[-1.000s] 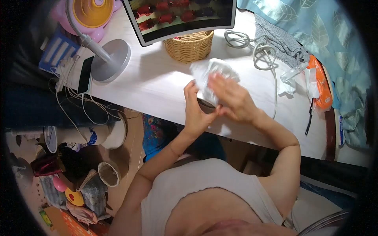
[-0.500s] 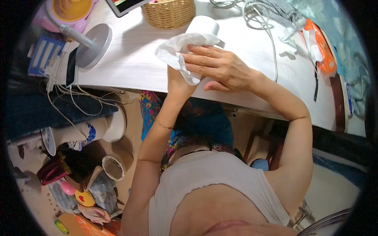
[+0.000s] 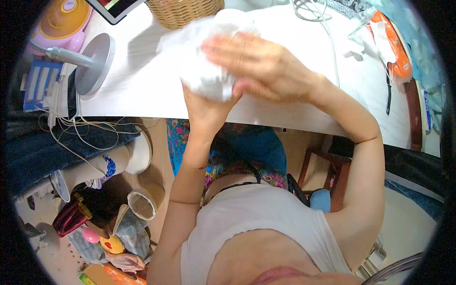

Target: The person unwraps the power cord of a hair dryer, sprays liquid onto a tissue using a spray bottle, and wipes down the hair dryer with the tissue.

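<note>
A thin white tissue (image 3: 204,71), smeared by motion, covers my left hand (image 3: 205,105). Only the wrist and the lower part of that hand show; its fingers are hidden beneath the tissue. My right hand (image 3: 263,66) lies across the top of the tissue with its fingers stretched out flat, also blurred. Just beyond both hands, a white rounded object (image 3: 235,16) peeks out; I cannot tell whether my left hand touches it.
A wicker basket (image 3: 183,12) and a tablet (image 3: 114,8) stand at the back. On the left are a grey round stand (image 3: 96,66), a phone (image 3: 72,97) and tangled cables (image 3: 95,130). An orange packet (image 3: 396,52) lies on the right of the white table (image 3: 142,102).
Both hands and the tissue have shifted slightly left and up in view, and the right hand has moved over the tissue. The whole view has shifted a little too.
</note>
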The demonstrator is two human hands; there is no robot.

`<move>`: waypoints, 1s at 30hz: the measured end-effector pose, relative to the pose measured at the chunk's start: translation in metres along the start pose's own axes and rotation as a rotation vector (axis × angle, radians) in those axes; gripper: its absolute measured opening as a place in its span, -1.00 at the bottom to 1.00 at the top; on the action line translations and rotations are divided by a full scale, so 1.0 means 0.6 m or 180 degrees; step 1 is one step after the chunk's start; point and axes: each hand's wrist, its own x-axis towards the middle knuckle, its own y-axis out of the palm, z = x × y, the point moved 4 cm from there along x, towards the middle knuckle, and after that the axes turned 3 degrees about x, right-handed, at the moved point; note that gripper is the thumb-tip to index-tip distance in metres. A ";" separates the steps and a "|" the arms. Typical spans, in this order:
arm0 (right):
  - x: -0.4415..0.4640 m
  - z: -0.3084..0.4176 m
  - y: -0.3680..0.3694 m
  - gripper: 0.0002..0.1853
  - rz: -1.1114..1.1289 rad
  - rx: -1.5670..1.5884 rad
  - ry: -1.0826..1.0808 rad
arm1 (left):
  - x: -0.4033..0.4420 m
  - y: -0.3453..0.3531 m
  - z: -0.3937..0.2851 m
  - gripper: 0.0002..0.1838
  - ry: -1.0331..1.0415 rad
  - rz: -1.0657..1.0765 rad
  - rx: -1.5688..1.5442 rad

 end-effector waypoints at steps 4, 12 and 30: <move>-0.007 -0.032 -0.005 -0.50 -0.0181 -0.0184 0.0313 | 0.012 0.003 0.006 -0.19 -0.0714 -0.0294 -0.0926; -0.019 -0.069 -0.015 -0.52 -0.0279 -0.0343 0.0462 | 0.011 -0.007 0.009 -0.15 -0.0768 -0.0140 -0.1008; -0.006 -0.010 0.010 -0.54 -0.0179 0.0211 -0.0029 | 0.000 -0.004 0.013 -0.16 -0.0228 0.0132 -0.0244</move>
